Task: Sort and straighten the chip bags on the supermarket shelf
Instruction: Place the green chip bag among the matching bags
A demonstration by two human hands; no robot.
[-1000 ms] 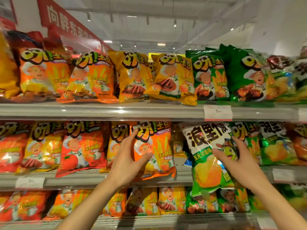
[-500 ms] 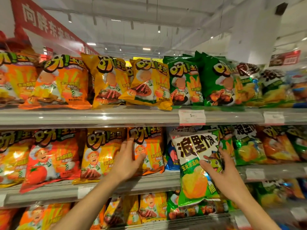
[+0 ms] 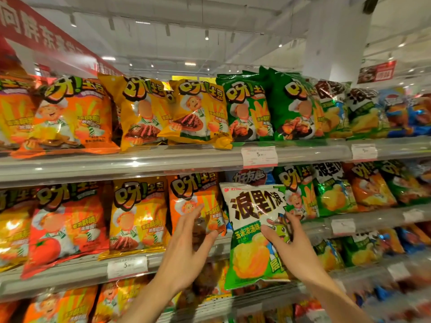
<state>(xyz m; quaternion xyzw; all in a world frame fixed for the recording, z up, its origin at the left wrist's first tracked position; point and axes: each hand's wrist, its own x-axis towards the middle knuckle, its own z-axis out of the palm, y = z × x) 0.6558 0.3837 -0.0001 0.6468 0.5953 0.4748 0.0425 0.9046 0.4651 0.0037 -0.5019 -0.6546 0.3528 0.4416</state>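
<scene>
A white and green chip bag (image 3: 253, 213) hangs in front of the middle shelf (image 3: 70, 273), its lower part dropping below the shelf edge. My right hand (image 3: 293, 248) grips it at its right side, thumb on the front and fingers behind. To its left an orange chip bag (image 3: 193, 197) stands upright on the middle shelf. My left hand (image 3: 186, 248) is in front of that bag's lower part with fingers spread and straight, holding nothing. Whether the fingertips touch the bag is unclear.
Yellow (image 3: 137, 217) and red-orange (image 3: 67, 227) bags stand left of the orange one. A dark blue bag (image 3: 250, 177) sits behind the held bag, with green bags (image 3: 298, 194) to its right. The top shelf (image 3: 140, 162) carries orange, yellow and green bags. Price tags (image 3: 259, 156) hang on the rails.
My left hand has let go of the orange bag and spread its fingers. My right hand still holds the white and green bag. The view has swung to the right.
</scene>
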